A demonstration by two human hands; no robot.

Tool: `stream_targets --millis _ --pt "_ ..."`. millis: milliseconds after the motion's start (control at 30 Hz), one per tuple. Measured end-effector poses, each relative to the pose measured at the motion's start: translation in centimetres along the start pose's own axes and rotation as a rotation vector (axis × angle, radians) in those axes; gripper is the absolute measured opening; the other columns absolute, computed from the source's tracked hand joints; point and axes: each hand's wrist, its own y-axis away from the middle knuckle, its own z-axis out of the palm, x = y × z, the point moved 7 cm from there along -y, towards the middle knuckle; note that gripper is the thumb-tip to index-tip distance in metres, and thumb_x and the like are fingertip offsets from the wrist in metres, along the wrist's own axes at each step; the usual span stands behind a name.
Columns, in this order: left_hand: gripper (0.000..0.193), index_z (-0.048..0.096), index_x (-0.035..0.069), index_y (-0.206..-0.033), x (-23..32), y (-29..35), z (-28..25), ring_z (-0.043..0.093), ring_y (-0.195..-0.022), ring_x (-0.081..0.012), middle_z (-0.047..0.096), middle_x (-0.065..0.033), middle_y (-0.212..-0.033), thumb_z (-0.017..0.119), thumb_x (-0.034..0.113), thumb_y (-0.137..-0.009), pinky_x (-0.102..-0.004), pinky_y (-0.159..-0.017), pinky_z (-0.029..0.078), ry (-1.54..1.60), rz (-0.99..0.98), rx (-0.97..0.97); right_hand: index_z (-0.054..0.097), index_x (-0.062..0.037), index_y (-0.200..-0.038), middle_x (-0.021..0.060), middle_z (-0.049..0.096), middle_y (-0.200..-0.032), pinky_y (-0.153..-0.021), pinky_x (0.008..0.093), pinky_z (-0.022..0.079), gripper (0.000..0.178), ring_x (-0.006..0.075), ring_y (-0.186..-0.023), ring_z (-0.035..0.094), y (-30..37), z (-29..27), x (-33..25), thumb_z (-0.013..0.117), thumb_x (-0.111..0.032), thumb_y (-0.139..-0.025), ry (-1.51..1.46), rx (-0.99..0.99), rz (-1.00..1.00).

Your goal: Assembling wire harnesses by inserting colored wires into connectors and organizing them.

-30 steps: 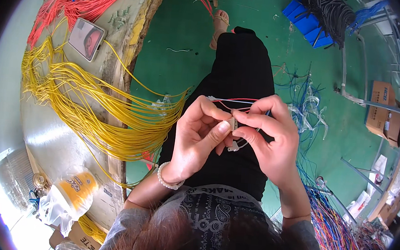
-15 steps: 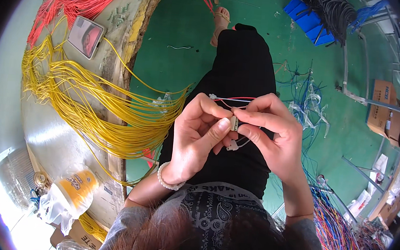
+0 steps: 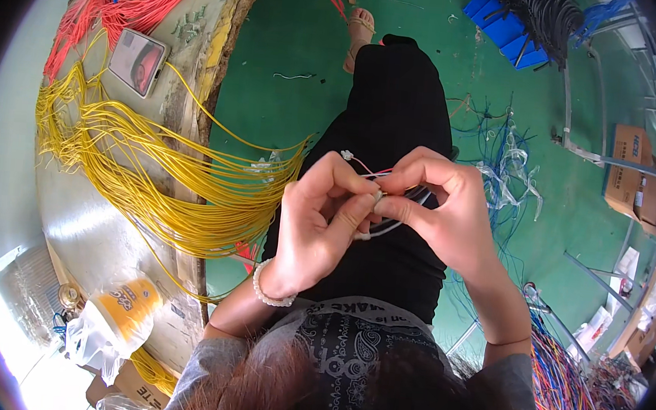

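Above my lap, my left hand (image 3: 313, 223) and my right hand (image 3: 445, 210) meet fingertip to fingertip. Pinched between both thumbs and forefingers is a small cream-white wire connector (image 3: 377, 196), mostly covered by the fingers. A thin red wire (image 3: 383, 173) shows just beyond the fingertips. One more small white plug (image 3: 346, 155) sticks out past my left forefinger. Below the fingers, a white wire (image 3: 388, 227) curves toward my right hand. Which wires enter the held connector is hidden.
At left, a worn-edged table (image 3: 177, 108) bears yellow wires (image 3: 168, 177), red wires (image 3: 131, 16), a phone (image 3: 136, 63) and a bagged yellow cup (image 3: 127, 309). Blue bins (image 3: 507, 34), a cardboard box (image 3: 630, 179) and a multicoloured wire bundle (image 3: 560, 385) are at right.
My right fingertips have closed in against my left, covering most of the connector that showed before. The white plug below the hands has dropped out of clear view.
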Motion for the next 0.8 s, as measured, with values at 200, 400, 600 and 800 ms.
stream_targets --millis 200,400,600,800 --pt "0.004 0.05 0.001 -0.094 0.3 0.1 0.1 0.058 -0.065 -0.0064 0.061 -0.0062 -0.083 0.053 -0.001 -0.092 -0.0167 -0.052 0.044 0.132 -0.056 -0.055 0.067 0.0035 -0.091 0.0078 0.063 -0.092 -0.079 0.0256 0.047 0.012 0.0146 -0.088 0.06 -0.1 -0.7 2.0 0.068 -0.005 -0.082 -0.113 -0.195 0.047" --pt "0.004 0.05 0.003 -0.091 0.2 -1.4 -2.4 0.054 -0.054 -0.0086 0.061 -0.0093 -0.072 0.052 0.005 -0.093 -0.0171 -0.044 0.039 0.194 0.002 0.068 0.055 -0.0022 -0.119 0.0135 0.052 -0.127 -0.104 0.0357 0.034 0.036 0.0289 -0.122 0.048 1.4 -5.9 7.0 0.054 0.001 -0.083 0.499 0.245 -0.298" --pt "0.004 0.053 0.002 -0.091 1.2 -3.6 -4.1 0.054 -0.056 -0.0062 0.061 -0.007 -0.073 0.055 0.006 -0.093 -0.0167 -0.044 0.038 0.251 0.089 0.116 0.055 -0.0039 -0.111 0.0149 0.053 -0.12 -0.096 0.0357 0.041 0.026 0.0336 -0.113 0.052 1.0 -7.3 9.8 0.052 0.002 -0.086 0.534 0.353 -0.433" --pt "0.043 0.054 -0.001 -0.117 12.8 -1.3 0.2 0.057 -0.095 -0.0387 0.061 -0.0168 -0.109 0.067 0.006 -0.077 -0.0416 -0.088 0.046 -0.772 0.897 0.351 0.058 -0.001 -0.107 0.0152 0.06 -0.094 -0.073 0.034 0.048 0.021 0.0319 -0.084 0.061 5.8 -10.0 -0.6 0.058 -0.002 -0.087 0.925 0.426 -0.397"
